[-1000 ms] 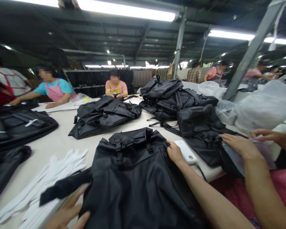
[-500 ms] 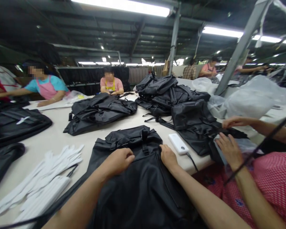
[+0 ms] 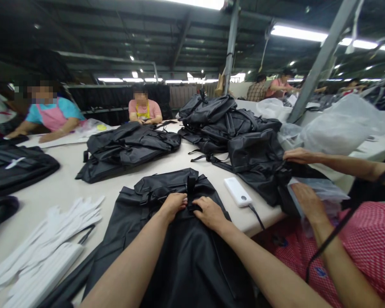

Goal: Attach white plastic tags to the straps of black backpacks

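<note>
A black backpack (image 3: 192,261) lies in front of me, its top pointing away across the table. A short black strap with a buckle (image 3: 191,185) stands up at the middle of its upper flap. My left hand (image 3: 173,206) pinches at the left side of this strap, fingers curled together. From the other side my right hand (image 3: 210,214) closes its thumb and fingers on the strap's lower end. The fingers partly hide the buckle, so its fastening cannot be made out.
White gloves (image 3: 64,226) and a white power strip-like block (image 3: 48,273) lie left. Right of the backpack is a white power bank (image 3: 238,192) with a cable. More black backpacks (image 3: 131,147) are piled beyond. A co-worker's hands (image 3: 308,201) handle a bag and clear plastic at right.
Both my hands have come together at the strap; the right one left the backpack's right edge and the left moved rightward. The view has shifted slightly. The co-worker's far hand moved left.
</note>
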Demonstrator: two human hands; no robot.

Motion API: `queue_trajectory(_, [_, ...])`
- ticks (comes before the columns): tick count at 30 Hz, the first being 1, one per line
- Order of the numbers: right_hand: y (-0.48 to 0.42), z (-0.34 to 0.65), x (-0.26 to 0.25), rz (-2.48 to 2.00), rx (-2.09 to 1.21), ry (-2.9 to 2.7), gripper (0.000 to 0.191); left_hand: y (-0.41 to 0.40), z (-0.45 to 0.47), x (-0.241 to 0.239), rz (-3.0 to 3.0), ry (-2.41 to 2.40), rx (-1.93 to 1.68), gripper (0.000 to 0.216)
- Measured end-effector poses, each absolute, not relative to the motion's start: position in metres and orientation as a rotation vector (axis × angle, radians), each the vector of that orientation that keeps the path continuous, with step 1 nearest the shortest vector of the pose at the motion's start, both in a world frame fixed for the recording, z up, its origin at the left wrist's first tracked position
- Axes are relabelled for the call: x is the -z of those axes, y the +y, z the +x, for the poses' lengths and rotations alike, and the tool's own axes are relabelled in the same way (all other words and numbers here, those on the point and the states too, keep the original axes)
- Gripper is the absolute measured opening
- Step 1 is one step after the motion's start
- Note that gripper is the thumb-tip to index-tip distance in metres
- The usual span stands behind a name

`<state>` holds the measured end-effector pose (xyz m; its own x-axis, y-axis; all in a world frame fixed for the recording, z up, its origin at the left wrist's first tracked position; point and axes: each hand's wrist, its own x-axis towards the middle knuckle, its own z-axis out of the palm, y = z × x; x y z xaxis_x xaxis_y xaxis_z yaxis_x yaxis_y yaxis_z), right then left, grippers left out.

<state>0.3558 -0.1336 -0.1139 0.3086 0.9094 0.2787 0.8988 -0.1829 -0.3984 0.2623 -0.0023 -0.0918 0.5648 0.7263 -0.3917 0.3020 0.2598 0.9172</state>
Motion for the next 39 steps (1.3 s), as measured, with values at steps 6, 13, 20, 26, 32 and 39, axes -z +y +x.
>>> queue_trajectory(6, [-0.127, 0.355, 0.115, -2.140, 0.052, -1.757, 0.023, 0.000, 0.268, 0.096, 1.017, 0.974, -0.392, 0.010])
queue_trajectory(13, [-0.128, 0.351, 0.121, -2.098, 0.111, -1.738, 0.023, 0.005, 0.270, 0.096, 0.718, 0.940, -0.469, 0.011])
queue_trajectory(20, [-0.101, 0.382, 0.102, -1.924, -0.236, -0.993, 0.032, 0.002, 0.278, 0.102, 0.663, 0.954, -0.547, 0.017])
queue_trajectory(26, [-0.042, 0.414, 0.070, -2.080, -0.534, -0.961, 0.045, 0.013, 0.284, 0.103, 0.780, 1.033, -0.439, 0.026])
queue_trajectory(32, [-0.050, 0.404, 0.077, -1.942, -0.607, -1.101, 0.021, 0.023, 0.291, 0.102, 0.913, 1.078, -0.355, 0.035])
queue_trajectory(39, [-0.100, 0.382, 0.092, -1.651, -0.434, -1.290, 0.022, 0.025, 0.294, 0.106, 1.035, 1.102, -0.324, 0.022])
